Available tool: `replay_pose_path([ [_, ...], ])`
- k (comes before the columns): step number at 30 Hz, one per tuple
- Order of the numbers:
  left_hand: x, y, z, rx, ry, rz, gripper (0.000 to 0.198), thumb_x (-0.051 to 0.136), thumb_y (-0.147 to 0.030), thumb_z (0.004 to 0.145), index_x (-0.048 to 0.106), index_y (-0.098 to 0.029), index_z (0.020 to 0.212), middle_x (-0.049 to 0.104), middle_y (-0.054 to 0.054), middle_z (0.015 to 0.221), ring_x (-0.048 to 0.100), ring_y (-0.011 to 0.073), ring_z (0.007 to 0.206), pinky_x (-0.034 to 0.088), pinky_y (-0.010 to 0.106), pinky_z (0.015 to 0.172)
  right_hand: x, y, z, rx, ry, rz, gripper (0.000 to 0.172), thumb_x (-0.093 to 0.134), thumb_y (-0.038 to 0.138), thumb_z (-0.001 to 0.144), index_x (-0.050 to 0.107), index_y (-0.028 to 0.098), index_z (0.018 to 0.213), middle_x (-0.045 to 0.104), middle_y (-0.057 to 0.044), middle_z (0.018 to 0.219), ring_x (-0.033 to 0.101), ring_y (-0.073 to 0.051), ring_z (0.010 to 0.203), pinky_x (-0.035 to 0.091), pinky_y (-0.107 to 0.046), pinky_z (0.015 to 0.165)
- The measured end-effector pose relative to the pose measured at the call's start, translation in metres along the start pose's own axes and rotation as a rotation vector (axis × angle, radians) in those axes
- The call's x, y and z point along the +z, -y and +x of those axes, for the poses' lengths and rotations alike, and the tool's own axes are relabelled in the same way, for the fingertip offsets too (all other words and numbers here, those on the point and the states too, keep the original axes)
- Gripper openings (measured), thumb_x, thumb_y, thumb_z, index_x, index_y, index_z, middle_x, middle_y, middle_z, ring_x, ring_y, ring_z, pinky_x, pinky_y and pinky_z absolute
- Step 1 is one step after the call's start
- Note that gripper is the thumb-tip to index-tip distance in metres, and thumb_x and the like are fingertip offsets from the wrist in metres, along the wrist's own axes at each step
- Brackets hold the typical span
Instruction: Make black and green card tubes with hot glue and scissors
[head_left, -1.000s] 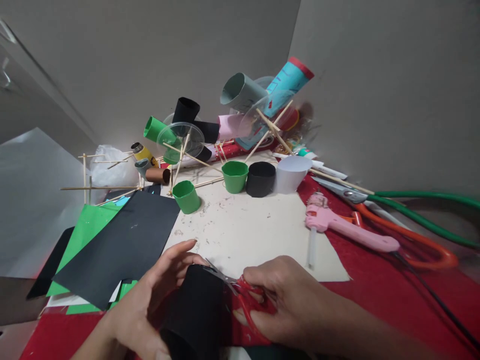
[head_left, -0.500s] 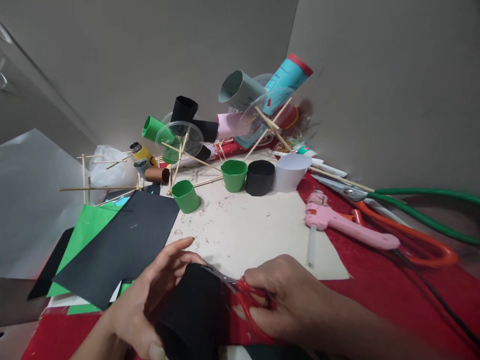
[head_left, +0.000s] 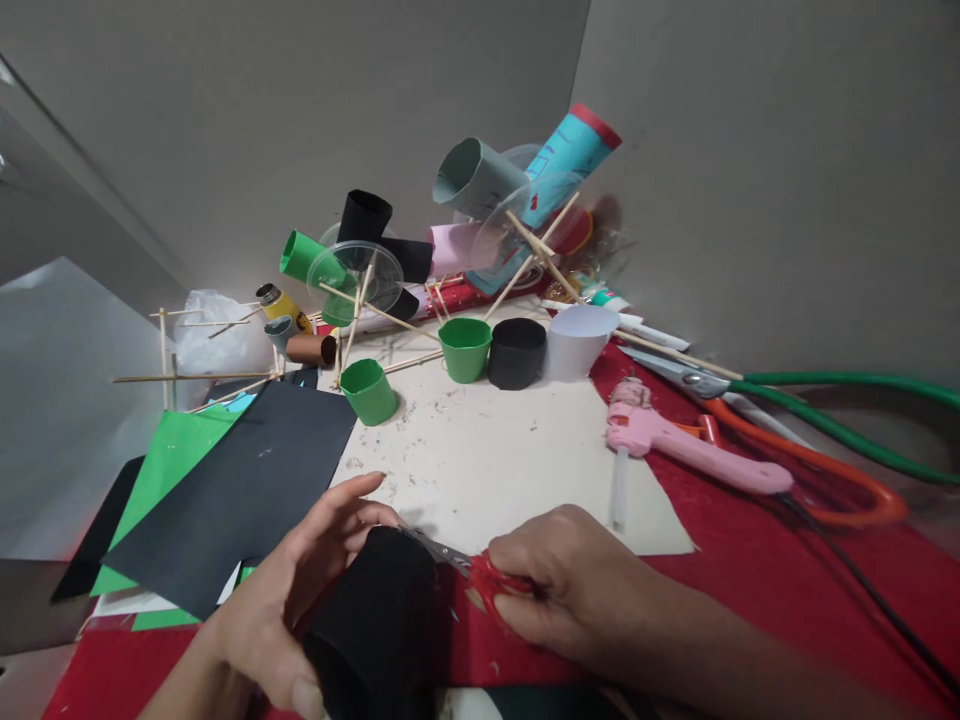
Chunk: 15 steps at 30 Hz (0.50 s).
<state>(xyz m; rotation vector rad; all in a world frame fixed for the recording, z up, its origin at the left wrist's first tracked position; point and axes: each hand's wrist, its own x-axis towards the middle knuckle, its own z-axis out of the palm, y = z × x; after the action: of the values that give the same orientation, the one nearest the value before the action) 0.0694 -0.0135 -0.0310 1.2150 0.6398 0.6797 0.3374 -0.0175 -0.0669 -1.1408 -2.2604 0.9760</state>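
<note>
My left hand (head_left: 292, 600) curls around a rolled black paper tube (head_left: 375, 620) near the bottom edge, thumb below and fingers over its top. My right hand (head_left: 562, 590) grips small red-handled scissors (head_left: 480, 575), whose metal blades reach the tube's upper rim. Both hands hover above a cream sheet (head_left: 495, 460) on the red table cover (head_left: 750, 580).
Black paper (head_left: 240, 490) and green paper (head_left: 161, 465) lie at left. Green cups (head_left: 367, 390), a black cup (head_left: 516, 352) and a white cup (head_left: 574, 340) stand behind. A pink glue gun (head_left: 675, 445), large shears (head_left: 787, 415) and stick-and-tube models (head_left: 465, 220) crowd the corner walls.
The scissor handles have closed a little at the tube's rim. The tube has tipped slightly lower and left in my left hand. The view has shifted a touch.
</note>
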Motion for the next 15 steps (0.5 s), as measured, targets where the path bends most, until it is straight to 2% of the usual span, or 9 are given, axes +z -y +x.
replay_pose_path([
  [4,0.001,-0.003,0.001,0.017,-0.019,0.011,0.109,0.087,-0.059,0.054,0.037,-0.033,0.147,0.051,0.008,0.124,0.055,0.0277,0.111,0.044,0.037,0.095,0.002,0.0,0.001,-0.011,-0.057,0.085,0.028,0.053,0.016,0.072,0.031,0.02,0.055,0.028,0.009,0.049,0.024,-0.007,0.046,0.018,-0.023,0.046],
  [9,0.0,-0.003,0.001,0.034,-0.068,0.027,0.108,0.085,-0.063,0.055,0.038,-0.033,0.147,0.048,0.009,0.127,0.055,0.0281,0.111,0.045,0.037,0.095,-0.002,0.005,0.002,0.087,-0.138,0.264,0.035,0.055,0.026,0.077,0.029,0.022,0.055,0.028,0.009,0.049,0.024,-0.008,0.047,0.02,-0.022,0.043],
  [12,-0.005,-0.001,0.001,0.041,-0.096,0.001,0.111,0.085,-0.063,0.053,0.037,-0.033,0.148,0.047,0.009,0.128,0.053,0.0288,0.113,0.046,0.037,0.096,-0.003,0.008,0.002,0.159,-0.124,0.305,0.039,0.058,0.033,0.078,0.029,0.023,0.055,0.026,0.009,0.049,0.022,-0.008,0.047,0.02,-0.022,0.042],
  [15,-0.009,0.0,0.003,0.053,-0.103,-0.018,0.109,0.086,-0.06,0.054,0.039,-0.032,0.147,0.05,0.008,0.125,0.054,0.0279,0.113,0.047,0.035,0.096,-0.003,0.009,0.003,0.164,-0.094,0.247,0.036,0.058,0.035,0.079,0.033,0.022,0.055,0.028,0.009,0.049,0.025,-0.008,0.047,0.02,-0.022,0.043],
])
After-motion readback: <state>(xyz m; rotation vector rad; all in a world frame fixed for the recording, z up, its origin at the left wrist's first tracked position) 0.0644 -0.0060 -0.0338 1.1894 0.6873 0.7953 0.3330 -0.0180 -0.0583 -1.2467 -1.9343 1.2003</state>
